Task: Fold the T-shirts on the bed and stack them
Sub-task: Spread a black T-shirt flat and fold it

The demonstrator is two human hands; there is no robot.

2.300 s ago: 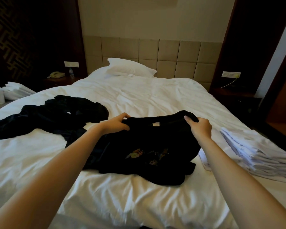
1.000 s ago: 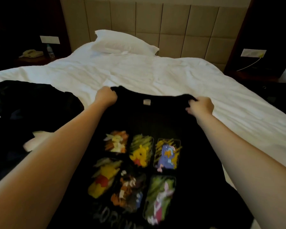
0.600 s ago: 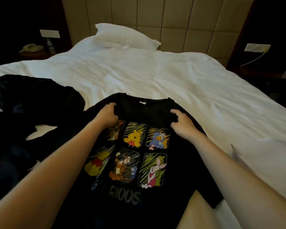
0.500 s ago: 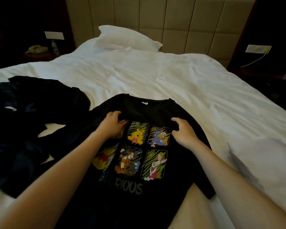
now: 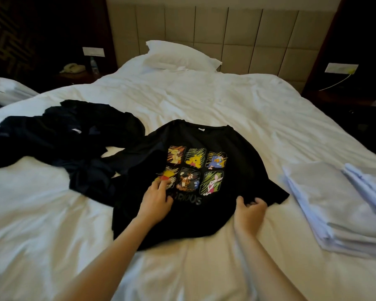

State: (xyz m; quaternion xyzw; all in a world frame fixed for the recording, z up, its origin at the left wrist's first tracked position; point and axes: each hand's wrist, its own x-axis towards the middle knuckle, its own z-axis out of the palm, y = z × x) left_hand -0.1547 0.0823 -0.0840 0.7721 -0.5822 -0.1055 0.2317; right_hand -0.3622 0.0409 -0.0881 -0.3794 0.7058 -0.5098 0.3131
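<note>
**One black T-shirt spread flat, both hands on its lower half**

One black T-shirt (image 5: pixel 204 220) lies face up on the white bed (image 5: pixel 204 101), collar pointing away from the person. Its print (image 5: pixel 195 170) counts six cartoon panels in two rows of three, with pale lettering under them.

Two bare hands are on the shirt. The left hand (image 5: pixel 156 205) rests flat on the cloth, fingers stretched forward and apart, their tips on the lowest left panel; they are blurred. The right hand (image 5: pixel 250 213) sits at the shirt's side edge, just below the sleeve, with thumb and fingers curled in and dark cloth bunched between them.

Out past the left hand, to its left, is one loose heap of dark clothes (image 5: pixel 63 135), touching the spread shirt's sleeve; how many garments it holds cannot be told. To the right of the right hand, apart from the black shirt, stands one stack of folded white T-shirts (image 5: pixel 334 209); its layers are too thin to count.

Far beyond both hands lies one white pillow (image 5: pixel 178 55) against the padded headboard (image 5: pixel 226 35). Beyond the left hand, on a dark nightstand, stand one telephone (image 5: pixel 72 68) and one small bottle (image 5: pixel 93 63).
</note>
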